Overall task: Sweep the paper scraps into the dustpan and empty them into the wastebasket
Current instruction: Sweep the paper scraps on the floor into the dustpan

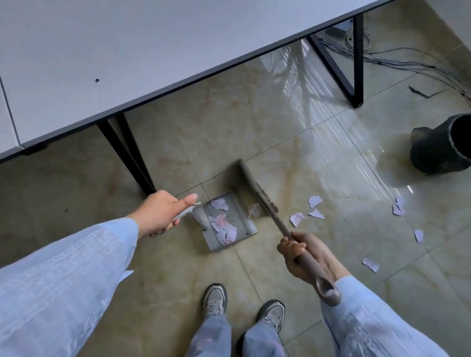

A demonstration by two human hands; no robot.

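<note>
A grey dustpan (244, 225) rests on the tiled floor in front of my feet, with several pale pink paper scraps (223, 222) inside it. My left hand (162, 213) is closed around its upright handle. My right hand (297, 255) grips the brown broom handle (271, 213), and the broom head (253, 184) touches the floor at the pan's open side, with one scrap right at the lip. More loose scraps (314, 202) lie on the floor to the right. The black wastebasket (457, 144) stands at the far right.
A grey table (126, 42) with black metal legs (131, 157) overhangs the floor at left and rear. Loose cables (410, 63) trail along the wall behind the wastebasket. My shoes (243, 306) stand just below the dustpan.
</note>
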